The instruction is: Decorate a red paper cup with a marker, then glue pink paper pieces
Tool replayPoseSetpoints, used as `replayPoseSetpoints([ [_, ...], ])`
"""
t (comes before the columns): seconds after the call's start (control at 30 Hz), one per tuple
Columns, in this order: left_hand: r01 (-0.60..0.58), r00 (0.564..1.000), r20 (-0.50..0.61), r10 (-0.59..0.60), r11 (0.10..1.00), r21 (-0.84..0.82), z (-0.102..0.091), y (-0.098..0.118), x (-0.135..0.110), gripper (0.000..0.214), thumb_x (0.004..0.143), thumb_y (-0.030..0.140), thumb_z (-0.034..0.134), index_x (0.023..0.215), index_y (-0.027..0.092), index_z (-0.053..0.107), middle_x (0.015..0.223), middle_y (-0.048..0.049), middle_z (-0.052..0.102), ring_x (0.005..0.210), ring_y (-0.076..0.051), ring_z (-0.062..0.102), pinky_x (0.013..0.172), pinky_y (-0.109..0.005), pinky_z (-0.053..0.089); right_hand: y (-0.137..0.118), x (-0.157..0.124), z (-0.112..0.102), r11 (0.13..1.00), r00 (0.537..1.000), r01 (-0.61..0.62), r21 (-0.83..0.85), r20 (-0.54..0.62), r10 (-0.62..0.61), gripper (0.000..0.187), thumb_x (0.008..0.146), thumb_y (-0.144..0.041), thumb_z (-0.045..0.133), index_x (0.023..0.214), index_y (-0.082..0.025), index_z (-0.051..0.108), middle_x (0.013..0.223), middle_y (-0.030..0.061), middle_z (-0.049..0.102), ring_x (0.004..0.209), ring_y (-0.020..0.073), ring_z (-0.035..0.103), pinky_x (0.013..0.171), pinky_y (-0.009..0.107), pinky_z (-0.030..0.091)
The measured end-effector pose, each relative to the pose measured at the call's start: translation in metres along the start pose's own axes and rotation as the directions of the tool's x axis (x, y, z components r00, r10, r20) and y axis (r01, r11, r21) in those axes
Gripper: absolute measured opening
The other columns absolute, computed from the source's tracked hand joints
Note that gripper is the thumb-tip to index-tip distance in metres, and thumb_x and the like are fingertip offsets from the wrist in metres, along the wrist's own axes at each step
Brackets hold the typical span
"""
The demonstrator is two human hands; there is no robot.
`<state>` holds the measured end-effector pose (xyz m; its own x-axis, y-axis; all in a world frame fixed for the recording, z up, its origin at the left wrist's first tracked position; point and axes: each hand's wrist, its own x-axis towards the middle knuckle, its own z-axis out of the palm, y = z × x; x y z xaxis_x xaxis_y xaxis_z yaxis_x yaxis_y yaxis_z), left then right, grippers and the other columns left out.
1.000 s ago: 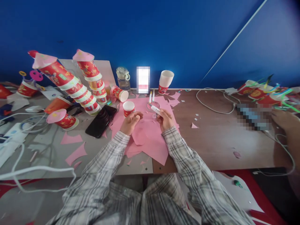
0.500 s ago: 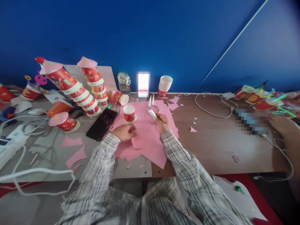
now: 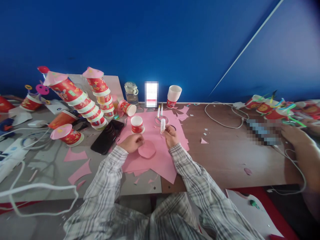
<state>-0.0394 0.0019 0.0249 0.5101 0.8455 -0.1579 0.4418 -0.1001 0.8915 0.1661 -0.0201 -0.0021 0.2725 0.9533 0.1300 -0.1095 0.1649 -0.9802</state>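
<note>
My left hand [image 3: 132,143] is closed, with its fingertips at the upper left edge of a roundish pink paper piece [image 3: 147,149]. My right hand [image 3: 171,135] grips a small white glue stick [image 3: 163,125], held upright between thumb and fingers. Below both hands lie large pink paper sheets [image 3: 163,160]. Just beyond my left hand a short red and white paper cup [image 3: 137,125] stands upright on the pink paper. Scissors [image 3: 161,120] lie behind the glue stick, partly hidden by it.
Stacked red cups [image 3: 77,100] with pink cone tops lean at the left, near a black phone [image 3: 107,137]. A water bottle [image 3: 131,93] and nested cups [image 3: 173,96] stand along the wall. Cables [image 3: 225,123] and another person's arm [image 3: 300,143] are at the right.
The glue stick in my right hand has turned from slanted to upright. The pink paper piece by my left hand now shows its whole round face. The view has tilted slightly.
</note>
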Motion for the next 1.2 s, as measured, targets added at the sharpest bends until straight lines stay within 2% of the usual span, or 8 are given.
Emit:
replayPoseSetpoints([
  [0.17, -0.022, 0.999, 0.031, 0.026, 0.993, -0.117, -0.007, 0.008, -0.002, 0.016, 0.067, 0.033, 0.054, 0.066, 0.017, 0.053, 0.051, 0.0027, 0.047, 0.045, -0.011, 0.038, 0.048, -0.024, 0.031, 0.011, 0.002, -0.002, 0.949, 0.993, 0.097, -0.300, -0.041, -0.115, 0.031, 0.065, -0.031, 0.053, 0.091, -0.016, 0.053, 0.065, -0.0014, 0.048, 0.060, 0.0125, 0.042, 0.057, 0.027, 0.039],
  [0.37, -0.037, 0.999, -0.034, 0.032, 0.987, -0.159, -0.010, 0.004, 0.002, 0.022, 0.067, 0.039, 0.053, 0.070, 0.016, 0.052, 0.053, 0.0037, 0.045, 0.048, -0.009, 0.037, 0.047, -0.022, 0.029, 0.024, 0.003, -0.002, 0.770, 0.969, 0.187, -0.610, -0.014, -0.247, 0.017, 0.064, -0.025, 0.053, 0.079, -0.017, 0.057, 0.078, 0.0053, 0.056, 0.079, 0.0198, 0.044, 0.080, 0.037, 0.037],
  [0.73, -0.057, 0.987, -0.154, 0.036, 0.989, -0.138, -0.010, 0.008, 0.000, 0.021, 0.066, 0.036, 0.053, 0.064, 0.014, 0.053, 0.055, 0.0028, 0.046, 0.052, -0.009, 0.039, 0.049, -0.023, 0.032, 0.025, 0.000, -0.008, 0.549, 0.924, 0.274, -0.790, 0.058, -0.378, 0.026, 0.068, -0.031, 0.048, 0.088, -0.016, 0.058, 0.073, 0.0065, 0.058, 0.074, 0.0229, 0.051, 0.074, 0.040, 0.042],
  [0.8, -0.061, 0.984, -0.172, 0.037, 0.989, -0.137, -0.012, 0.008, -0.001, 0.022, 0.066, 0.036, 0.053, 0.063, 0.015, 0.053, 0.053, 0.0032, 0.045, 0.051, -0.009, 0.038, 0.048, -0.023, 0.031, 0.017, -0.004, -0.009, 0.595, 0.912, 0.248, -0.765, -0.023, -0.409, 0.025, 0.070, -0.034, 0.046, 0.083, -0.017, 0.058, 0.067, 0.0043, 0.056, 0.068, 0.0213, 0.052, 0.069, 0.039, 0.044],
  [0.87, -0.066, 0.982, -0.187, 0.040, 0.988, -0.138, -0.013, 0.007, -0.001, 0.022, 0.067, 0.037, 0.053, 0.063, 0.015, 0.053, 0.052, 0.0037, 0.044, 0.049, -0.009, 0.037, 0.047, -0.023, 0.030, 0.007, -0.009, -0.007, 0.699, 0.941, 0.216, -0.681, -0.046, -0.335, 0.024, 0.073, -0.038, 0.045, 0.075, -0.018, 0.059, 0.064, 0.0028, 0.056, 0.059, 0.0180, 0.052, 0.060, 0.033, 0.044],
  [1.0, -0.086, 0.978, -0.201, 0.053, 0.984, -0.159, -0.011, 0.006, -0.002, 0.021, 0.068, 0.036, 0.053, 0.064, 0.015, 0.053, 0.050, 0.0041, 0.043, 0.046, -0.009, 0.037, 0.045, -0.023, 0.029, -0.009, -0.024, 0.008, 0.915, 0.985, 0.124, -0.383, 0.160, -0.066, 0.033, 0.075, -0.046, 0.044, 0.074, -0.017, 0.060, 0.050, -0.0014, 0.051, 0.047, 0.0139, 0.048, 0.047, 0.027, 0.040],
  [1.07, -0.103, 0.976, -0.205, 0.067, 0.980, -0.170, -0.008, 0.007, -0.003, 0.021, 0.068, 0.036, 0.053, 0.064, 0.015, 0.053, 0.050, 0.0040, 0.044, 0.045, -0.009, 0.037, 0.044, -0.023, 0.030, -0.011, -0.031, 0.016, 0.941, 0.975, 0.054, -0.334, 0.221, 0.023, 0.033, 0.072, -0.047, 0.048, 0.074, -0.017, 0.060, 0.049, -0.0026, 0.050, 0.045, 0.0124, 0.047, 0.045, 0.025, 0.038],
  [1.2, -0.136, 0.972, -0.217, 0.095, 0.973, -0.185, -0.007, 0.008, -0.005, 0.026, 0.068, 0.041, 0.055, 0.063, 0.015, 0.055, 0.048, 0.0035, 0.047, 0.042, -0.009, 0.039, 0.041, -0.023, 0.031, -0.008, -0.033, 0.021, 0.934, 0.982, -0.042, -0.356, 0.157, 0.103, 0.028, 0.061, -0.043, 0.058, 0.054, -0.017, 0.052, 0.042, -0.0055, 0.041, 0.040, 0.0085, 0.038, 0.040, 0.021, 0.030],
])
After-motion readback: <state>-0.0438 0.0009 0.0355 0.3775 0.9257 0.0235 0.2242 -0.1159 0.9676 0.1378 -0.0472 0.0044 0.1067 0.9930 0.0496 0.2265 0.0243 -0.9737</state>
